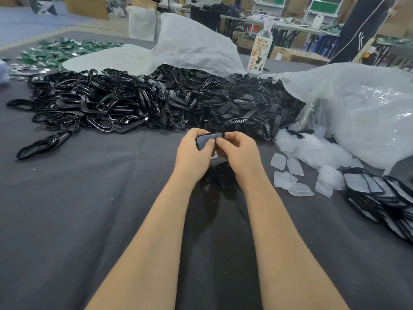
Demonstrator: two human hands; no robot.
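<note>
Left hand [192, 151] + right hand [237, 151] both pinch small black part [206, 140], thumbs on top, above grey cloth [89, 209]; black pile [156, 101] behind.

An assembly workshop: heaps of black plastic frames [93, 104], cardboard boxes [87, 6] and metal worktables [279, 25] behind.

The table cover [89, 220] looks like matt dark-grey cloth; the heaped frames [93, 108] are glossy black plastic; the pads [295, 166] are frosted, translucent; the bags [368, 113] are thin crinkled film.
</note>
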